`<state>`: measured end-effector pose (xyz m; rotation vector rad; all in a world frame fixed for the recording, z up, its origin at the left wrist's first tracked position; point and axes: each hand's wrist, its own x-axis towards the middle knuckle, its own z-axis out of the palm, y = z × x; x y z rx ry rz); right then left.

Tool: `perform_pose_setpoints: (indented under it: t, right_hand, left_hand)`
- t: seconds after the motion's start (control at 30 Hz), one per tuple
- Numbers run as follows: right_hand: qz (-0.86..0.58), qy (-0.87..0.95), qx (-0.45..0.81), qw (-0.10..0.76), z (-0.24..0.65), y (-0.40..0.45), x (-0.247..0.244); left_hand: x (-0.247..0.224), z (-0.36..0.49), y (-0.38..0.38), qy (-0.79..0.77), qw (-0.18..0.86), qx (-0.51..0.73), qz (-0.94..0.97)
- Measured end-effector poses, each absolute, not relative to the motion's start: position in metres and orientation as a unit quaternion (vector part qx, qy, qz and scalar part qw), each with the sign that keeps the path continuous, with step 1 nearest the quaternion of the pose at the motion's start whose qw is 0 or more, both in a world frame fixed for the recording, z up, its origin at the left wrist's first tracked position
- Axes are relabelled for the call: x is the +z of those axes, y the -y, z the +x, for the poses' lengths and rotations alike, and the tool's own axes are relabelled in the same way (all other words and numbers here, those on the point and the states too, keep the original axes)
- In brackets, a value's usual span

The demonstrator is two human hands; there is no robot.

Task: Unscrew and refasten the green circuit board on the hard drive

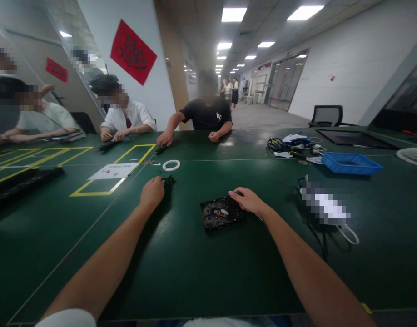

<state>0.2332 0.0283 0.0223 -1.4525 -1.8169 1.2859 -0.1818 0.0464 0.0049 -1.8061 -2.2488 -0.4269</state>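
A black rectangular hard drive [218,214], its round hub showing, lies near the middle of the green table [181,272]. My right hand [248,200] grips its upper right corner between thumb and fingers. Farther left, my left hand [152,192] pinches a small dark green piece [169,181], perhaps a circuit board, close above the tabletop. Just beyond that piece is a white ring [171,165], like a roll of tape, with small bits beside it.
A paper sheet [113,170] lies inside a yellow taped outline. At the right are a blue tray [351,163], bundled cables [277,145] and a pixelated item with a cord. Across the table sits a person in black [208,113]; others sit at the left.
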Motion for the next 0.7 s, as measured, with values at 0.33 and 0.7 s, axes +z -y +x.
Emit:
perform_pose_setpoints:
  t: [0.33,0.7]
  right_hand:
    - [-0.539,0.649,0.472,0.256,0.233,-0.030,0.018]
    - [-0.549,0.653,0.455,0.256,0.233,-0.032,0.013]
  left_hand:
    - [0.016,-0.146,-0.047,0.754,0.122,-0.098,-0.638]
    - [0.035,-0.058,-0.061,0.735,0.035,-0.141,-0.662]
